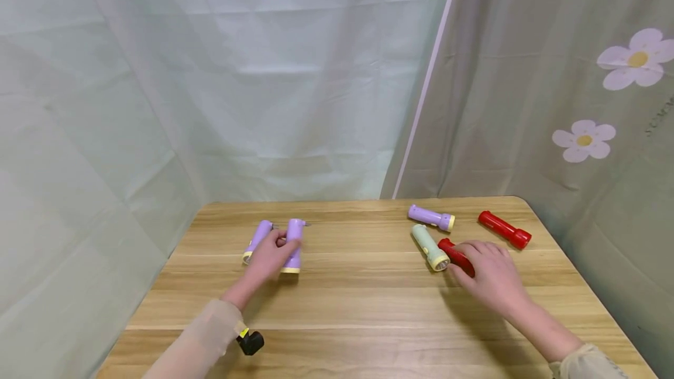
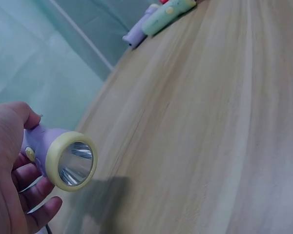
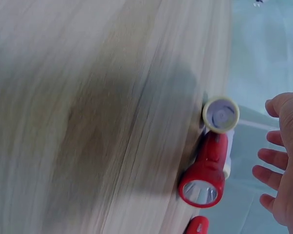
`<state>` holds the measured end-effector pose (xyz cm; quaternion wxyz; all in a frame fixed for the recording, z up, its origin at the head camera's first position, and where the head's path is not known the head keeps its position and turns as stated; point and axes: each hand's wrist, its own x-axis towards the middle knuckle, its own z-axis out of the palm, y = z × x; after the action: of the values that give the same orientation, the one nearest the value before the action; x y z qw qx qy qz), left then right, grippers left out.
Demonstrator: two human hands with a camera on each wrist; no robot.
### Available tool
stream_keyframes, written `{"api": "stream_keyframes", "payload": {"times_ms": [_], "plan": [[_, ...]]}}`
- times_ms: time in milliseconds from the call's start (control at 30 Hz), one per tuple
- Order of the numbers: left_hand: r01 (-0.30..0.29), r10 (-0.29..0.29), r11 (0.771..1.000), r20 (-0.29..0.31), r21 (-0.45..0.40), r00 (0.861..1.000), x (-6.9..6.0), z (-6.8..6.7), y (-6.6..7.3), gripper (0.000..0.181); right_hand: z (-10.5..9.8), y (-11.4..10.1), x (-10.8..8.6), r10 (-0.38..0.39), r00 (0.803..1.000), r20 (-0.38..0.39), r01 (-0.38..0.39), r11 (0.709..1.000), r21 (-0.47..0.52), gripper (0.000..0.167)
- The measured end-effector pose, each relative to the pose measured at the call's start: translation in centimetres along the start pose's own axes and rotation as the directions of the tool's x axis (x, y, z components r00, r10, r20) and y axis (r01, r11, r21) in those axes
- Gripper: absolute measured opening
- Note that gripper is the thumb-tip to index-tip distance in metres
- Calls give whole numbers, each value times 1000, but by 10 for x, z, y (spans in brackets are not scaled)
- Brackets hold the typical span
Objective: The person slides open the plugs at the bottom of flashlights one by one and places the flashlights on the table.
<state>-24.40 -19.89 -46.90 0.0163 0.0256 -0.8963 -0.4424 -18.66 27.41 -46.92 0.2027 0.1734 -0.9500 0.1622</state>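
Observation:
My left hand (image 1: 270,261) grips a purple flashlight (image 1: 293,245) with a pale yellow rim, lifted off the table; in the left wrist view its lens (image 2: 77,165) faces the camera. Just left of that hand, another purple flashlight (image 1: 258,240) lies on the table, partly hidden. My right hand (image 1: 494,278) hovers over a red flashlight (image 1: 456,254), covering its front end in the head view. The right wrist view shows those fingers loosely bent and apart from the red flashlight (image 3: 204,181). Beside it lies a pale green flashlight (image 1: 427,245) with a yellow rim.
Behind the green one is a purple flashlight (image 1: 430,217), and a second red flashlight (image 1: 504,228) lies at the back right. A black device (image 1: 250,343) is at the left wrist. Curtains (image 1: 316,86) hang behind the wooden table (image 1: 358,314).

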Motion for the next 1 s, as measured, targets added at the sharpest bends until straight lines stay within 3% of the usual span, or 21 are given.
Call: {"api": "stream_keyframes", "payload": {"times_ms": [267, 500, 1000], "plan": [[29, -27, 992, -13, 124, 1000, 12, -4, -4, 54, -1, 8, -2, 39, 999, 29, -38, 999, -16, 41], [7, -12, 969, 17, 249, 1000, 21, -7, -1, 54, 0, 8, -1, 38, 999, 33, -38, 999, -16, 40], [25, -62, 921, 82, 388, 995, 37, -7, 5, 39, 1, 9, -2, 32, 999, 36, -32, 999, -16, 35]]}}
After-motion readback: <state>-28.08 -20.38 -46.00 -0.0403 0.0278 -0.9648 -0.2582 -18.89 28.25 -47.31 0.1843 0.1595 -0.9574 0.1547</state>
